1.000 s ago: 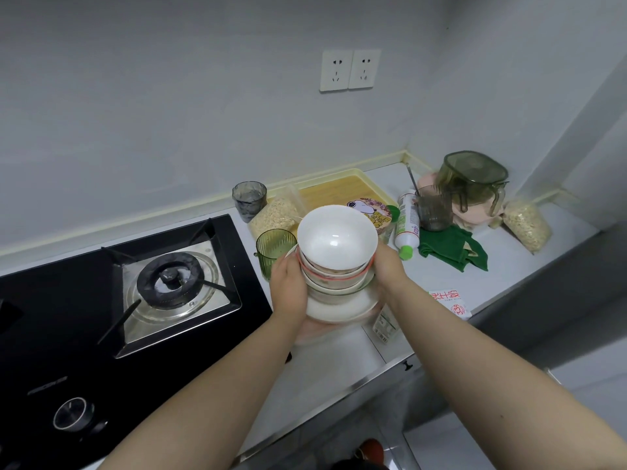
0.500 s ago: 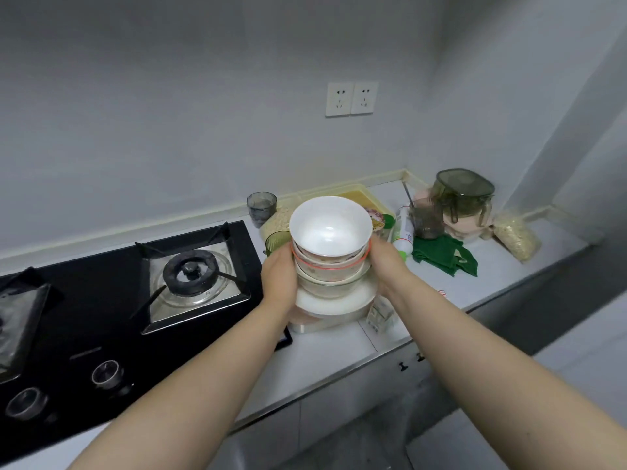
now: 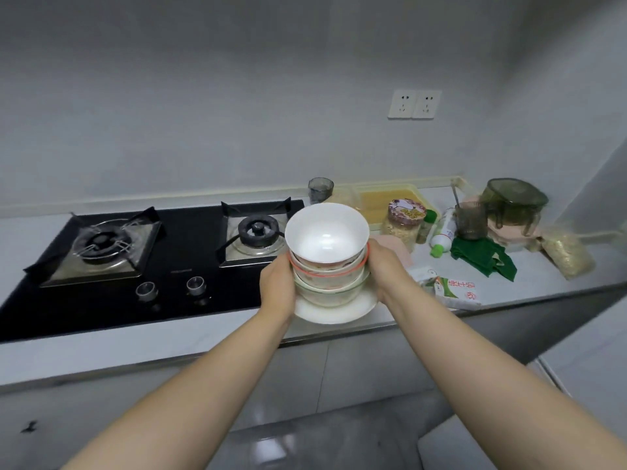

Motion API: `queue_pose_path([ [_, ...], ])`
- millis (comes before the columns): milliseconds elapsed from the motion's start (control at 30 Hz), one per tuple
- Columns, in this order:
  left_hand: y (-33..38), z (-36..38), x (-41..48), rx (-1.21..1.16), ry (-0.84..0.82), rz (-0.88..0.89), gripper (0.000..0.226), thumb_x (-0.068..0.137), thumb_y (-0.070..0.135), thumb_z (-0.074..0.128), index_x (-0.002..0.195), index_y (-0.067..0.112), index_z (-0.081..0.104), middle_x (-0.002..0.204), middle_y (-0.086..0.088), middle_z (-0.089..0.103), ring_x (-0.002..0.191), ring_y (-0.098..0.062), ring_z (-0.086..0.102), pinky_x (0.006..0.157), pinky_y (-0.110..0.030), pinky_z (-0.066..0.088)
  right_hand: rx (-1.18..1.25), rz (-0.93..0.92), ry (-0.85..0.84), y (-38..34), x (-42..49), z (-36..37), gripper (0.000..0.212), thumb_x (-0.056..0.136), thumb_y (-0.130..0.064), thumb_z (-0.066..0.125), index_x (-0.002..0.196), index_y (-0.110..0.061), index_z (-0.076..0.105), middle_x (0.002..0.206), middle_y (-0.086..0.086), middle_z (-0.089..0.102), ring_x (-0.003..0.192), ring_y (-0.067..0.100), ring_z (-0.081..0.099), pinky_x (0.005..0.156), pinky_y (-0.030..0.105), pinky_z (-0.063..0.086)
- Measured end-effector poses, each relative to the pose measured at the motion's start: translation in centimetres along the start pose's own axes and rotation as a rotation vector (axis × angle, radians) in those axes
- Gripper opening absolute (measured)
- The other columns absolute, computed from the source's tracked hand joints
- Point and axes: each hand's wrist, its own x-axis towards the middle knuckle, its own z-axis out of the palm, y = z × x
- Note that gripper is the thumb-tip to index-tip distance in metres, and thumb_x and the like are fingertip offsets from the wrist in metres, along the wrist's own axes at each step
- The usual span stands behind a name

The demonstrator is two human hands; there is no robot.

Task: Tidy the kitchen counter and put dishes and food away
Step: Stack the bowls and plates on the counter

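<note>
A stack of bowls (image 3: 327, 242) sits on a white plate (image 3: 339, 308), held in the air above the counter's front edge. The top bowl is plain white; one below has a red rim. My left hand (image 3: 278, 286) grips the stack's left side and my right hand (image 3: 386, 266) grips its right side. On the counter (image 3: 543, 283) to the right stand a jar of grain (image 3: 403, 220), a white bottle with a green cap (image 3: 442, 235), a green cloth (image 3: 481, 257) and a food packet (image 3: 453, 290).
A black two-burner gas hob (image 3: 163, 245) fills the counter's left part. A yellow tray (image 3: 390, 198) and a grey cup (image 3: 320, 189) stand against the wall. A green-lidded container (image 3: 512, 205), a dark cup with a utensil (image 3: 470, 220) and a bag of grain (image 3: 566, 254) fill the right corner.
Both hands have lifted the stack and drawn it back from the counter toward me. My view has pulled back and turned left, showing the whole hob.
</note>
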Motion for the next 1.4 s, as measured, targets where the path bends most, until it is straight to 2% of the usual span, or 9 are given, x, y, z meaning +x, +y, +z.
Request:
queue_pose_path([
  [267, 4.0, -13.8, -1.5, 0.024, 0.117, 0.119, 0.025, 0.090, 0.019, 0.047, 0.066, 0.014, 0.053, 0.070, 0.004, 0.056, 0.066, -0.009, 0.046, 0.061, -0.026, 0.038, 0.003, -0.007, -0.136, 0.0, -6.8, 12.5, 0.026, 0.089, -0.035, 0.049, 0.089, -0.017, 0.069, 0.098, 0.005, 0.070, 0.098, 0.024, 0.063, 0.097, 0.043, 0.048],
  [467, 7.4, -28.7, -0.4, 0.057, 0.217, 0.143, 0.028, 0.090, 0.024, 0.048, 0.067, 0.016, 0.062, 0.074, 0.003, 0.064, 0.069, -0.010, 0.052, 0.062, -0.026, 0.040, 0.054, 0.027, -0.231, 1.0, -13.0, 26.7, 0.022, 0.088, -0.027, 0.050, 0.077, -0.017, 0.067, 0.090, 0.006, 0.070, 0.098, 0.027, 0.064, 0.094, 0.041, 0.048],
  [633, 10.3, -44.4, 1.6, 0.112, 0.282, 0.146, 0.025, 0.087, 0.025, 0.049, 0.065, 0.014, 0.056, 0.071, 0.001, 0.059, 0.068, -0.014, 0.048, 0.066, -0.030, 0.038, 0.051, 0.068, -0.278, 3.0, -18.5, 41.2, 0.027, 0.093, -0.025, 0.045, 0.074, -0.017, 0.062, 0.078, 0.000, 0.064, 0.080, 0.019, 0.058, 0.079, 0.032, 0.045],
  [767, 12.7, -54.8, 2.2, 0.147, 0.339, 0.173, 0.019, 0.088, 0.019, 0.046, 0.071, 0.012, 0.053, 0.069, 0.001, 0.055, 0.065, -0.012, 0.044, 0.061, -0.028, 0.037, 0.030, 0.065, -0.373, 3.8, -22.3, 51.4, 0.022, 0.091, -0.025, 0.051, 0.075, -0.018, 0.064, 0.079, -0.001, 0.067, 0.081, 0.018, 0.062, 0.076, 0.030, 0.048],
  [867, 14.2, -60.5, 2.3, 0.142, 0.400, 0.169, 0.020, 0.088, 0.019, 0.045, 0.071, 0.012, 0.055, 0.069, 0.000, 0.057, 0.062, -0.011, 0.045, 0.060, -0.028, 0.038, -0.015, 0.057, -0.451, 4.2, -24.1, 57.4, 0.020, 0.088, -0.029, 0.051, 0.081, -0.019, 0.067, 0.094, 0.002, 0.070, 0.096, 0.023, 0.063, 0.086, 0.033, 0.049],
  [1000, 15.4, -67.4, 3.3, 0.172, 0.499, 0.166, 0.022, 0.089, 0.021, 0.043, 0.074, 0.011, 0.056, 0.070, 0.000, 0.058, 0.062, -0.010, 0.046, 0.058, -0.026, 0.037, -0.100, 0.039, -0.516, 4.8, -25.6, 64.6, 0.023, 0.093, -0.027, 0.046, 0.079, -0.019, 0.063, 0.086, 0.000, 0.066, 0.085, 0.018, 0.059, 0.074, 0.028, 0.045],
  [1200, 15.9, -73.8, 5.7, 0.103, 0.596, 0.124, 0.024, 0.089, 0.023, 0.045, 0.072, 0.013, 0.058, 0.073, -0.002, 0.060, 0.071, -0.016, 0.051, 0.068, -0.030, 0.040, -0.166, 0.047, -0.627, 5.3, -25.3, 72.1, 0.022, 0.094, -0.027, 0.046, 0.080, -0.023, 0.062, 0.086, -0.002, 0.065, 0.082, 0.016, 0.059, 0.081, 0.032, 0.044],
  [1300, 16.7, -76.6, 7.5, 0.105, 0.635, 0.125, 0.027, 0.090, 0.023, 0.046, 0.067, 0.014, 0.058, 0.069, 0.000, 0.060, 0.068, -0.015, 0.051, 0.067, -0.030, 0.040, -0.216, 0.051, -0.700, 5.6, -24.1, 75.9, 0.024, 0.095, -0.028, 0.044, 0.082, -0.021, 0.063, 0.095, 0.003, 0.066, 0.096, 0.024, 0.061, 0.095, 0.039, 0.048],
  [1400, 18.1, -79.5, 10.6, 0.096, 0.685, 0.125, 0.031, 0.089, 0.024, 0.048, 0.060, 0.017, 0.058, 0.067, 0.001, 0.062, 0.070, -0.016, 0.052, 0.070, -0.031, 0.041, -0.212, 0.059, -0.789, 5.2, -22.4, 80.7, 0.025, 0.095, -0.026, 0.043, 0.085, -0.019, 0.064, 0.099, 0.005, 0.067, 0.106, 0.028, 0.061, 0.100, 0.045, 0.046],
])
